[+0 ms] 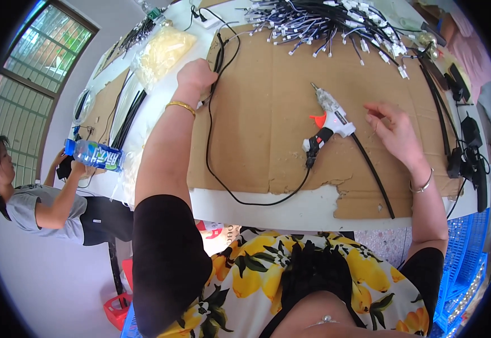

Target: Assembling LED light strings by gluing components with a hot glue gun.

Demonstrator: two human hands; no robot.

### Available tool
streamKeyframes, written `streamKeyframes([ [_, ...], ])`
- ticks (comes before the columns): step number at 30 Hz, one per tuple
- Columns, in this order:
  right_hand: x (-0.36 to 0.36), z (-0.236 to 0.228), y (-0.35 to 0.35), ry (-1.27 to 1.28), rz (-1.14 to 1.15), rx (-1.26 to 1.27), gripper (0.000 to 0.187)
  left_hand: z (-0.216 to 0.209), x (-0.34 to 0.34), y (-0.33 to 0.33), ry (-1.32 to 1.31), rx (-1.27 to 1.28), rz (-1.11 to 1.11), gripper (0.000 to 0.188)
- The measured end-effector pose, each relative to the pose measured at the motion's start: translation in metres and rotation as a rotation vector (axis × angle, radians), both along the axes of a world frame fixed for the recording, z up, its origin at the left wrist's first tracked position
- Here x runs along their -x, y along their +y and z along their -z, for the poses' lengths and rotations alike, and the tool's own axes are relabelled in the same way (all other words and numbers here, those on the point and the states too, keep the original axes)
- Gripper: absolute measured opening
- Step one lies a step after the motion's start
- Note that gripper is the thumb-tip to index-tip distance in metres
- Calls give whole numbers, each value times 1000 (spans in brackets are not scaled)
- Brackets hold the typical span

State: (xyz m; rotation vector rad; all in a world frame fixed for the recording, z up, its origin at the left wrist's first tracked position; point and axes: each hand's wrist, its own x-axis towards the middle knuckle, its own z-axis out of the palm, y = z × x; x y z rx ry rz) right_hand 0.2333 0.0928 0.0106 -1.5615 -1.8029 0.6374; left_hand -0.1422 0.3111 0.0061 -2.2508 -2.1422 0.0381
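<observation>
**One careless pull on your left side could bring trouble**

Your left hand [196, 76] is curled beside the thin black cables [220, 56] at the left border of the flat brown cardboard sheet [256, 129]; I cannot tell whether its fingers are closed on them. Your right hand [394, 132] is empty, with its fingers loosely bent. Between both hands, nearer to the right one, the white and clear plastic glue gun with orange trigger [335, 115] lies on the cardboard, and nothing grips it.

The first risk, I think, is the thin black cord [207, 146]. It leaves the gun's handle, makes a wide loop toward you and passes close to your left hand. If it comes along when you pull there, the gun may slide or turn.

The second risk is the long straight black stick [375, 180], which seems to come out of the gun's back end. Its free end lies near your edge of the white bench [313, 208], left of your right forearm; a bump could swing the nozzle [314, 86]. Whether the nozzle is hot, I cannot see. If so, a careless reach could burn your fingers.
</observation>
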Motion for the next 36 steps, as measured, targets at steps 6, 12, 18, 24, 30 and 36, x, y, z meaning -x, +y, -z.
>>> streamKeyframes([
  [6,-4,4,0,-30,-30,-50,22,-2,1,-4,18,1,-63,27],
  [12,-4,8,4,-29,-52,-59,22,-11,32,-8,71,-56,-122,24],
  [18,-5,19,8,-2,-56,-56,23,-35,93,-21,-73,-231,-168,24],
  [24,-7,20,10,-22,-57,-37,24,-31,157,-57,-171,-183,-212,25],
  [30,-3,19,6,-58,-54,-40,25,-15,171,-97,-248,-22,-218,23],
  [36,-4,20,7,-59,-46,-12,26,-21,159,-107,-496,131,-242,18],
])
